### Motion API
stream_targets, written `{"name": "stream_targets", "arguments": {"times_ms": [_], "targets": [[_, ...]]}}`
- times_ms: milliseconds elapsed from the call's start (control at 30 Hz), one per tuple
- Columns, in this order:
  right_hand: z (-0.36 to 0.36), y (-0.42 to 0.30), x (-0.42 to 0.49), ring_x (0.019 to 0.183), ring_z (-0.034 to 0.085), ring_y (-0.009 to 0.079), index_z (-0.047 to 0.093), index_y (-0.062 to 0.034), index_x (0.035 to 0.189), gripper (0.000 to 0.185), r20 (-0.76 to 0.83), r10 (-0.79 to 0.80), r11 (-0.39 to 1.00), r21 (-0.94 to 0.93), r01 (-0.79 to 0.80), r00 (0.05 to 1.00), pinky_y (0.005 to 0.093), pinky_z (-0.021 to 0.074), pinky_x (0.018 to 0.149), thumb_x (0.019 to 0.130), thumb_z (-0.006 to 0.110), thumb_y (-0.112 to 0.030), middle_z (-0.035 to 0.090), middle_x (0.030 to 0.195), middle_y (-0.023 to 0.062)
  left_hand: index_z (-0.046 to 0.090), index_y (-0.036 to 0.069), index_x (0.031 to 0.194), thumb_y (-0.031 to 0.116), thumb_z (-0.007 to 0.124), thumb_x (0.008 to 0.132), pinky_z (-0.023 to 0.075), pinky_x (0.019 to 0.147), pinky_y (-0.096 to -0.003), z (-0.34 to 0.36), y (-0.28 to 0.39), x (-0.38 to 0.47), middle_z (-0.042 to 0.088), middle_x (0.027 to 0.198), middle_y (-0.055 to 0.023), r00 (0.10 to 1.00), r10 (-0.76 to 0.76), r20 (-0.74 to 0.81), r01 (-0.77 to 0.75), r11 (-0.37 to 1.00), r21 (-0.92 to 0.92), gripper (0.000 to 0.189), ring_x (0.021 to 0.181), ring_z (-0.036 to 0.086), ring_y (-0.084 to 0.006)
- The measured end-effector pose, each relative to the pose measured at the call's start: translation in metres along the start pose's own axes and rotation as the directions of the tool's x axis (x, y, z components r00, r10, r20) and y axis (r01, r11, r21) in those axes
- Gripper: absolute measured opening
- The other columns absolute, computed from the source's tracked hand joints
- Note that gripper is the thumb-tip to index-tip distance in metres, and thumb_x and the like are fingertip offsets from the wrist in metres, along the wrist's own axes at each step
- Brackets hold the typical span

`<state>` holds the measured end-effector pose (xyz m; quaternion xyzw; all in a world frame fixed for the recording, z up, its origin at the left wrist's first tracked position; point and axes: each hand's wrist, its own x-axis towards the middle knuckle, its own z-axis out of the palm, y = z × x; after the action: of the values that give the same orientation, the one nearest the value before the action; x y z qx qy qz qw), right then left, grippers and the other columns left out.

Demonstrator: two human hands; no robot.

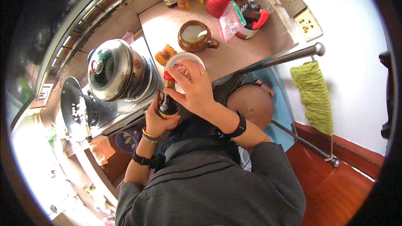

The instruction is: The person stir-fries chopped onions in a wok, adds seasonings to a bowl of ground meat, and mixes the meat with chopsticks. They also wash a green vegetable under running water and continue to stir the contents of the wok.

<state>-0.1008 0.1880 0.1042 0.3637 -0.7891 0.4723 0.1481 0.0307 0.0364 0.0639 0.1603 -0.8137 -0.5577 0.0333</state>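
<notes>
My left hand (159, 117) grips a dark glass sauce bottle (168, 106) around its body, upright in front of my waist. The bottle has a red cap (168, 76) and a label near its base. My right hand (194, 89) is at the bottle's top, forefinger on the cap and thumb by the neck. Under that hand, partly hidden, a white bowl (196, 57) on the counter contains what looks like pinkish chopped meat (182, 70). Beside the bowl sit an orange-brown lump (165, 54), possibly ginger, and a brown glazed pot (194, 36) with cloudy liquid.
A lidded steel pot (110, 69) stands on the stove at left, near a wok (73, 110) with a spatula. Behind are several bottles, including a red-capped jug (256, 14), and a zip bag (231, 22). A metal rail (282, 57) and green cloth (312, 97) are at right.
</notes>
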Motion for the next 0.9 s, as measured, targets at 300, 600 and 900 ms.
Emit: {"name": "stream_targets", "arguments": {"times_ms": [300,600,900], "targets": [[-0.04,-0.011,-0.001,0.096,0.057,0.027,0.062,-0.0041,0.114,0.054,-0.098,0.014,0.996,0.09,-0.005,0.995,0.0339,0.0446,0.082,0.064,0.081,-0.009,0.06,0.118,0.0122,0.049,-0.007,0.125,0.014,0.087,0.055,0.0477,0.094,-0.0312,0.039,0.034,-0.002,0.063,0.114,-0.013,0.993,0.113,-0.046,-0.12,0.977,-0.178,0.083,0.107,0.061,-0.0171],[-0.094,0.001,-0.007,0.082,0.063,0.0099,0.064,-0.0007,0.106,0.036,0.104,0.469,0.808,0.351,-0.474,0.877,0.0256,0.0513,0.073,0.073,0.078,-0.005,0.067,0.091,0.0052,0.047,0.008,0.133,0.021,0.084,0.061,0.0508,0.088,-0.0357,0.081,0.086,0.053,0.064,0.115,-0.0135,0.929,0.363,0.066,-0.36,0.931,-0.057,0.082,0.101,0.065,-0.0264],[-0.082,0.124,0.01,0.065,0.05,0.0051,0.066,-0.0004,0.086,0.018,-0.319,0.397,0.917,0.085,-0.391,0.861,0.0233,0.0433,0.061,0.077,0.077,-0.012,0.062,0.074,-0.0022,0.064,0.002,0.095,0.016,0.076,0.071,0.0511,0.074,-0.0387,0.056,0.028,0.076,0.06,0.096,-0.0147,0.904,0.214,-0.37,-0.187,0.976,0.108,0.031,0.086,0.062,-0.0327]]}}
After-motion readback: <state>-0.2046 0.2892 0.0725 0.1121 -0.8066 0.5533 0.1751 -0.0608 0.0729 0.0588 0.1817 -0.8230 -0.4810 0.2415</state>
